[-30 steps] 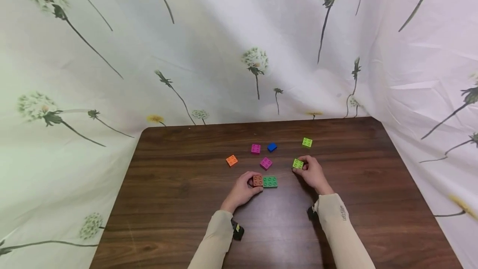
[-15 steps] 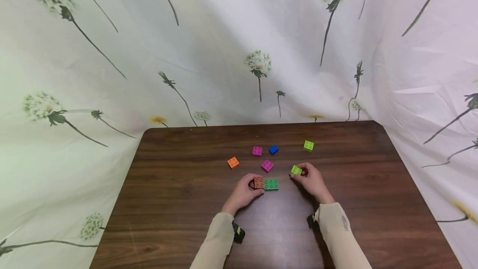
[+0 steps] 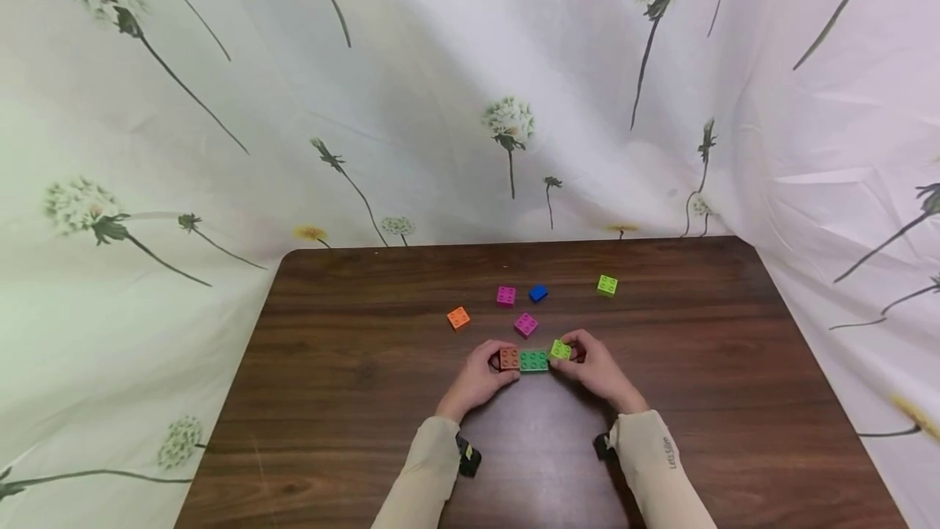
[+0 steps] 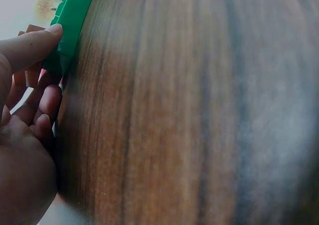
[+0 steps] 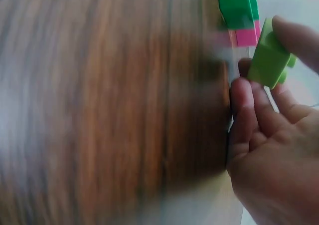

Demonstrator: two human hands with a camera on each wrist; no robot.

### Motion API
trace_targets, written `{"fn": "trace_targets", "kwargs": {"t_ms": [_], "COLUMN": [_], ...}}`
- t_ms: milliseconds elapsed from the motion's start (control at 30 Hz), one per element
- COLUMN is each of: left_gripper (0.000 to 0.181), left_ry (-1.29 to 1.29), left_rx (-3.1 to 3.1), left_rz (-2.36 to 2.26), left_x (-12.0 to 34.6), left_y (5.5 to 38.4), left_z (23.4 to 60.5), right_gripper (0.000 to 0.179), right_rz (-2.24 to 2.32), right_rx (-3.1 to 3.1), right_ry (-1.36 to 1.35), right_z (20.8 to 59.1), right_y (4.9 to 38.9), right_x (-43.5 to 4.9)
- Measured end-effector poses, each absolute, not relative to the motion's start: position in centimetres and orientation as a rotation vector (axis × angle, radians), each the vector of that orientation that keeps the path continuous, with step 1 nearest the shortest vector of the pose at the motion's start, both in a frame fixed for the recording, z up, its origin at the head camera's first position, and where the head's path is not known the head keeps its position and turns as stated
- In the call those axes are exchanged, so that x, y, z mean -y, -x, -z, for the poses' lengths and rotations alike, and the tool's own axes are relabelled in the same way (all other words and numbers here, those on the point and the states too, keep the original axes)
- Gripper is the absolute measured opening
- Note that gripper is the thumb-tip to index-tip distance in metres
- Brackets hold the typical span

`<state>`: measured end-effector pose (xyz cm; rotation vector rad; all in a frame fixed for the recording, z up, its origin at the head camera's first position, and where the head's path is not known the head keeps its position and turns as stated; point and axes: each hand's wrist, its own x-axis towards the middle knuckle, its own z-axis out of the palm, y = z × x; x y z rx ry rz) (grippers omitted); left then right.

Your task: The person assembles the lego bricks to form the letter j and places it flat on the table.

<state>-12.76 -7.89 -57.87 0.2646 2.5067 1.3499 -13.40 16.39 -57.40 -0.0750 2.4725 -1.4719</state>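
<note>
My left hand (image 3: pixel 474 384) holds a brown toy brick (image 3: pixel 509 358) and the green brick (image 3: pixel 534 361) together at their left end. In the left wrist view the thumb presses the side of the green brick (image 4: pixel 75 23), and the brown brick (image 4: pixel 33 78) sits on its studs. My right hand (image 3: pixel 600 372) pinches a lime green brick (image 3: pixel 560 350) between thumb and fingers, right at the green brick's right end. The right wrist view shows this lime brick (image 5: pixel 269 60) tilted, with its studs facing away from the table.
Behind the hands on the brown wooden table (image 3: pixel 352 415) lie an orange brick (image 3: pixel 458 317), a magenta brick (image 3: pixel 506 295), another magenta brick (image 3: pixel 525 325), a blue brick (image 3: pixel 538 293) and a second lime brick (image 3: pixel 607 285). A flowered cloth (image 3: pixel 433 104) hangs along the table's back edge.
My right hand has brought the lime brick left and toward me, up to the green brick's right end. My left hand keeps its hold on the brown and green bricks.
</note>
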Motion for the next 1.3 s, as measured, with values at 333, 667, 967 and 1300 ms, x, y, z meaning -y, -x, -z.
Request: {"fn": "trace_targets", "kwargs": {"t_ms": [333,667,967,1300], "left_gripper": [0.040,0.040,0.040,0.040], "left_ry": [-0.264,-0.261,-0.269,-0.244], "left_rx": [-2.504,-2.507,-2.512,-2.511], "left_rz": [-1.358,-1.341,-1.334,-1.302], "left_x": [7.88,7.89,7.88,7.84], "left_y": [12.79,12.81,12.84,12.93], "left_z": [57.97,57.95,57.87,57.98], "right_gripper": [0.037,0.037,0.039,0.040], "right_rz": [1.452,1.462,1.466,1.479], "right_rx": [-2.446,-2.436,-2.470,-2.497], "right_ry": [0.220,0.276,0.308,0.383], "right_z": [57.42,57.55,57.70,57.71], "right_y": [13.28,13.24,12.88,12.67], "right_x": [-15.49,-15.64,-15.48,-15.39]}}
